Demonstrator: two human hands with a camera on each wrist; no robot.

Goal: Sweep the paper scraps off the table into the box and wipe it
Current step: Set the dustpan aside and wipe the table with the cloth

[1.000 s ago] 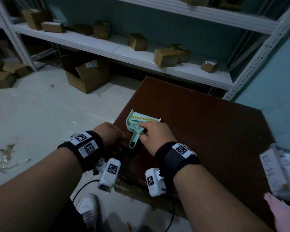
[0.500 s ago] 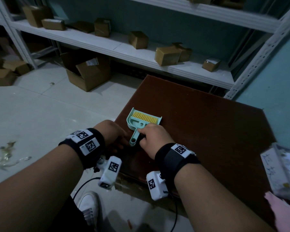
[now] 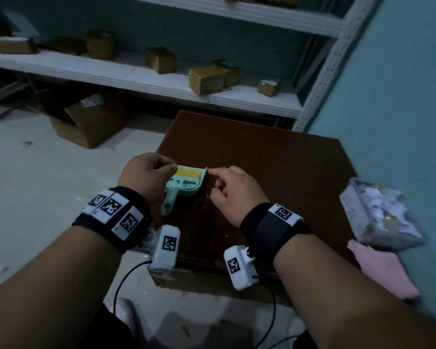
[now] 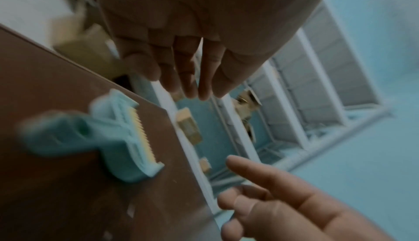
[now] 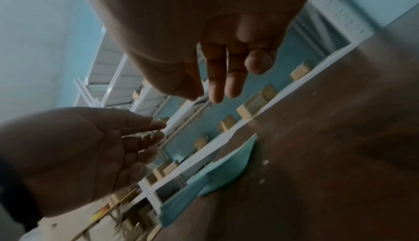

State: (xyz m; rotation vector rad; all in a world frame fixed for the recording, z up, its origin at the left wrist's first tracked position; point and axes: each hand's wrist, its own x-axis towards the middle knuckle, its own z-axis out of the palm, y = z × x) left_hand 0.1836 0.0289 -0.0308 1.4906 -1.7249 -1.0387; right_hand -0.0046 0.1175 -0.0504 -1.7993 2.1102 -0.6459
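A mint-green dustpan (image 3: 184,185) with a yellow-bristled brush (image 3: 188,171) lying in it rests on the dark brown table (image 3: 275,172), near its left edge. My left hand (image 3: 173,167) hovers by the pan's far left corner, and the left wrist view shows its fingers (image 4: 192,90) straight and empty. My right hand (image 3: 212,172) points its index finger at the pan's far right corner, and no fingers grip anything. The clear box (image 3: 380,215) of white paper scraps sits at the table's right side. Tiny scraps (image 4: 130,210) dot the wood near the pan.
A pink cloth (image 3: 383,270) lies at the table's near right corner, below the box. White shelves (image 3: 161,81) with small cardboard boxes run behind the table. An open carton (image 3: 91,117) stands on the floor to the left. A teal wall (image 3: 400,96) borders the right.
Both hands have left the dustpan's handle end and moved forward to its far corners. The right hand no longer rests on the brush. The dustpan lies where it was.
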